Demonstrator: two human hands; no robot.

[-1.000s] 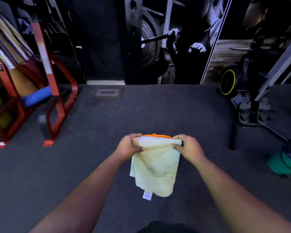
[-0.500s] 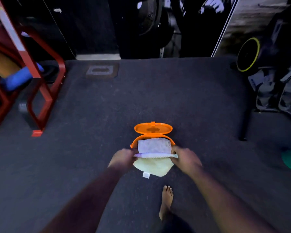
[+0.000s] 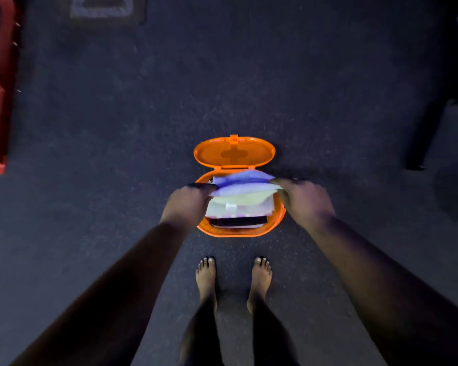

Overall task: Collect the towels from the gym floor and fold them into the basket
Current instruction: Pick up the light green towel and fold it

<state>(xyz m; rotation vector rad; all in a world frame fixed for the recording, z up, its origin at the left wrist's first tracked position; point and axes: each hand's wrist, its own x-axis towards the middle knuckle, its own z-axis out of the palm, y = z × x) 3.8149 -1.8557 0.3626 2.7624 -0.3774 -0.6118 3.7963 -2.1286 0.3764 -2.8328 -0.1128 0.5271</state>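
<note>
Left hand (image 3: 187, 200): fingers pinch the towel's left end, so the fold stays taut.
Right hand (image 3: 303, 198): fingers grip the right end, matching height to keep it level.
Towel (image 3: 242, 182): stretched between both hands, right over the basket, touching the stack.
Basket (image 3: 239, 231): orange, on the gym floor, folded towels already inside.
Lid (image 3: 234, 153): flipped back, leaving the opening free.
Bare feet (image 3: 206, 276): planted just behind the basket, so the reach goes straight down.

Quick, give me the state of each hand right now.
Left hand: gripping the left end of the folded towel over the orange basket.
Right hand: gripping the towel's right end.
</note>
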